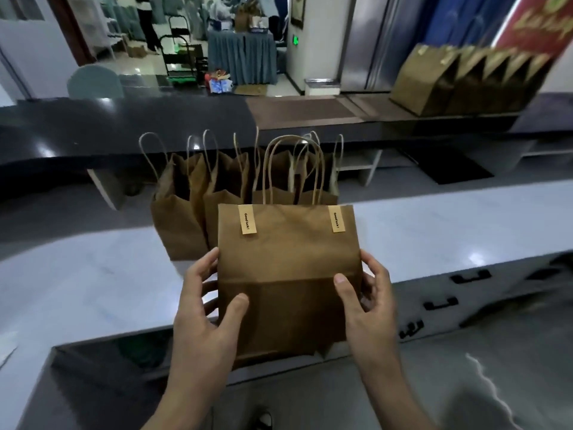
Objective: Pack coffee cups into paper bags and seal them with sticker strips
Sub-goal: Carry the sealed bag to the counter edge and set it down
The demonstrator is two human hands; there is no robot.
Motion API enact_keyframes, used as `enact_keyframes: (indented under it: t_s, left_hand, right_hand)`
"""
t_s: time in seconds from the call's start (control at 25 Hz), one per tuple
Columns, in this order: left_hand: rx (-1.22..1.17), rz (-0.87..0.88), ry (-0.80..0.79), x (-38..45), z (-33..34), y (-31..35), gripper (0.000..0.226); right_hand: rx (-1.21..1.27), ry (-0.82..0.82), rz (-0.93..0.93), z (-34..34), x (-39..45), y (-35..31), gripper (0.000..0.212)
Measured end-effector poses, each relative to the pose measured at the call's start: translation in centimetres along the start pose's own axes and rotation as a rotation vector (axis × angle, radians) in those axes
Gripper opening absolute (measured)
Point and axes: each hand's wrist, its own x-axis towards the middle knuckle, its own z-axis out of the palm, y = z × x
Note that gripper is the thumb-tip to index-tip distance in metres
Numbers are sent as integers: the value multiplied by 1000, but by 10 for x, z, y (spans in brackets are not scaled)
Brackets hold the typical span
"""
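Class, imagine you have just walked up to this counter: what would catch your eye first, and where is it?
First, the brown paper bag at the centre, gripped at its sides by the left hand and right hand, with two "Good luck!" stickers folded over its closed top. Behind it on the white counter, open bags stand with handles up. Far right, a row of closed bags lines the dark ledge.

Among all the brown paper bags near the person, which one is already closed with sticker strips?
The front bag, held between the left hand and right hand. Two strips fold over its top edge; the bags behind it stand open.
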Motion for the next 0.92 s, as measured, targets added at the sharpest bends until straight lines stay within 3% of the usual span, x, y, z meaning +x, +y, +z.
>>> enact_keyframes:
  t_s: [0.64,0.92]
  left_hand:
    - [-85,52,-504,126,119,4,65]
    - [-101,47,-617,152,155,2,63]
  right_hand:
    - [-58,559,-1,-43,83,-2,43]
    - [-98,656,31,-59,112,4,44]
